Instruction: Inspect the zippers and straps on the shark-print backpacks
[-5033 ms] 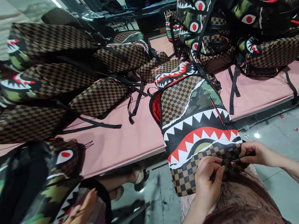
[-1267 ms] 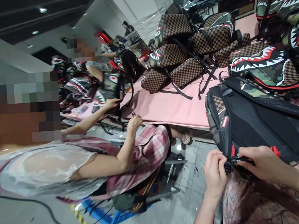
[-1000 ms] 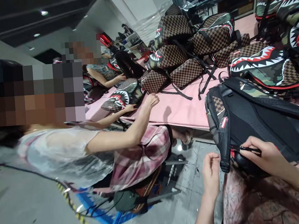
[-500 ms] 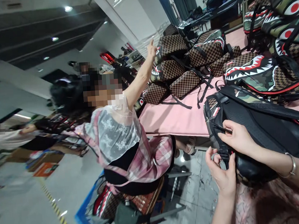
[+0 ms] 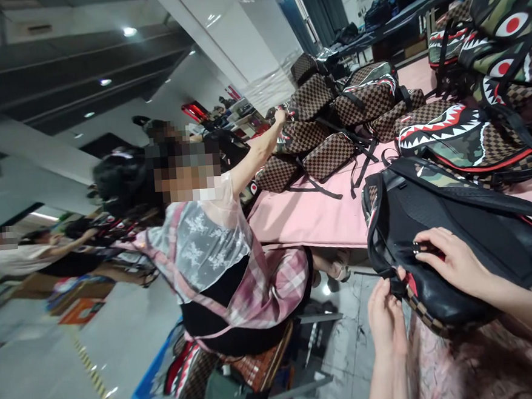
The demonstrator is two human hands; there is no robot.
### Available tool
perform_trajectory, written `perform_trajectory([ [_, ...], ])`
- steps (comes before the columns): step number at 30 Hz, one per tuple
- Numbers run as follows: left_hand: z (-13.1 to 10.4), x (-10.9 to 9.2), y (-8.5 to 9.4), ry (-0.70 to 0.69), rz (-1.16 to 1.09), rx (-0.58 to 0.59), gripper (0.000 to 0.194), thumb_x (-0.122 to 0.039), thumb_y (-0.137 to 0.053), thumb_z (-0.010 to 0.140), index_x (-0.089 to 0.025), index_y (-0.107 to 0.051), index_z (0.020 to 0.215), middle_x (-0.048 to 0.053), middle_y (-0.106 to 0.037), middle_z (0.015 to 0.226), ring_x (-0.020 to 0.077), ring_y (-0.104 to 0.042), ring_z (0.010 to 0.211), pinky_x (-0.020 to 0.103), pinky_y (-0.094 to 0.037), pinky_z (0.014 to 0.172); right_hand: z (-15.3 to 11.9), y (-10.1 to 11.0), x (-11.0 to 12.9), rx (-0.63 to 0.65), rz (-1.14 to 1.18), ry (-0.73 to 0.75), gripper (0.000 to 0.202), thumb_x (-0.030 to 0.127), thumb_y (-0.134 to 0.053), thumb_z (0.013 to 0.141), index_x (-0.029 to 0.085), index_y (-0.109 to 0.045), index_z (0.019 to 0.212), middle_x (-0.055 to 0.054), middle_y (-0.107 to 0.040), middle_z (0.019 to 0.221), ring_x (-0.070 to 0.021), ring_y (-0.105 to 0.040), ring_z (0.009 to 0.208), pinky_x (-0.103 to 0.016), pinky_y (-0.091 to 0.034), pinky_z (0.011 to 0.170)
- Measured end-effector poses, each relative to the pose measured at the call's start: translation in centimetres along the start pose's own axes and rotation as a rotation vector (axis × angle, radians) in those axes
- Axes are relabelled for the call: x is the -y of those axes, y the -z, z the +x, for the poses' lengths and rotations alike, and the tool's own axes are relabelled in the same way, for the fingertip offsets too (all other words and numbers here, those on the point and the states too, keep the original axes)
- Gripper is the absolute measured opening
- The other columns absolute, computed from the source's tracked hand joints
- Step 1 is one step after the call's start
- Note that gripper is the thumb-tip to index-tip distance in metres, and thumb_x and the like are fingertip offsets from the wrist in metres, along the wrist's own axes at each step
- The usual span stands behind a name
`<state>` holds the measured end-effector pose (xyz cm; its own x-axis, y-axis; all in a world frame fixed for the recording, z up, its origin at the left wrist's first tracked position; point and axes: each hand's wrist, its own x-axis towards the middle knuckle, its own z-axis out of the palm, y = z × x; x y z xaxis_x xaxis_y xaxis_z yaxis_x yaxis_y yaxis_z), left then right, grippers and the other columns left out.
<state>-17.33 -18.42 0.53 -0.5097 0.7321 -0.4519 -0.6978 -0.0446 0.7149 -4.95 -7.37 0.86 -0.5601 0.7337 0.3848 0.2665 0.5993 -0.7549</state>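
Note:
A black backpack (image 5: 468, 222) with checkered brown trim lies back-panel up at the table's near edge, partly over my lap. My left hand (image 5: 386, 316) is closed at its lower left corner, pinching a black strap (image 5: 396, 286) near a buckle. My right hand (image 5: 455, 262) is over the lower part of the back panel. Between its thumb and fingers is a small dark tool (image 5: 416, 248) with shiny bits; its kind is too small to tell. A red patch shows on the bag just beside my left fingertips.
Several checkered backpacks (image 5: 329, 155) are piled on the pink-covered table (image 5: 308, 224). Shark-mouth bags (image 5: 452, 128) lie behind mine and at right. A co-worker (image 5: 215, 251) sits close on the left, one arm reaching to the pile. A blue crate (image 5: 146, 378) holds another bag.
My right hand has moved right, away from the strap, with the small dark tool. My left hand has closed more tightly at the strap. The co-worker's raised arm has lowered to the pile.

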Motion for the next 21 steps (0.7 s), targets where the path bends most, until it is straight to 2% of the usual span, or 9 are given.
perform_trajectory([
  [4,0.2,0.0,-0.2,0.084,-0.059,-0.086,0.013,-0.018,-0.065,0.062,-0.012,-0.069,0.073,0.007,-0.071,0.078,0.0145,-0.066,0.076,0.023,-0.05,0.078,-1.4,-0.7,-1.6,-0.037,-0.145,0.269,0.017,0.024,-0.049,0.086,0.02,-0.06,0.099,-0.008,-0.064,0.093,-0.0204,-0.058,0.087,-0.036,-0.046,0.077],
  [9,0.0,-0.1,-0.5,0.165,-0.127,-0.122,0.007,-0.015,-0.063,0.067,-0.01,-0.067,0.07,0.007,-0.07,0.073,0.0113,-0.065,0.067,0.019,-0.051,0.067,-1.8,-1.0,-1.9,-0.09,-0.232,0.427,0.021,0.016,-0.049,0.085,0.019,-0.062,0.101,-0.008,-0.066,0.091,-0.0177,-0.058,0.079,-0.032,-0.048,0.072],
  [15,-0.1,0.2,-0.5,0.142,-0.123,-0.098,0.006,-0.016,-0.066,0.064,-0.011,-0.066,0.068,0.004,-0.069,0.071,0.0091,-0.063,0.063,0.018,-0.05,0.067,-1.8,-0.6,-1.1,-0.066,-0.299,0.478,0.023,0.016,-0.048,0.086,0.019,-0.063,0.103,-0.009,-0.066,0.091,-0.0178,-0.058,0.076,-0.033,-0.048,0.069],
  [19,-0.5,0.1,-0.3,0.104,-0.039,-0.012,0.015,-0.021,-0.071,0.062,-0.011,-0.067,0.073,0.006,-0.069,0.079,0.0104,-0.063,0.069,0.019,-0.048,0.069,-1.6,-0.8,-0.7,-0.078,-0.263,0.446,0.024,0.015,-0.046,0.086,0.018,-0.064,0.101,-0.009,-0.067,0.09,-0.0175,-0.057,0.075,-0.031,-0.048,0.069],
  [21,-0.7,-0.4,-0.1,0.09,0.005,0.052,0.023,-0.023,-0.071,0.063,-0.012,-0.067,0.083,0.008,-0.069,0.084,0.0125,-0.064,0.072,0.021,-0.048,0.069,-1.5,-0.9,-0.7,-0.073,-0.229,0.407,0.022,0.015,-0.045,0.087,0.018,-0.064,0.099,-0.008,-0.067,0.088,-0.0176,-0.057,0.077,-0.031,-0.049,0.07],
])
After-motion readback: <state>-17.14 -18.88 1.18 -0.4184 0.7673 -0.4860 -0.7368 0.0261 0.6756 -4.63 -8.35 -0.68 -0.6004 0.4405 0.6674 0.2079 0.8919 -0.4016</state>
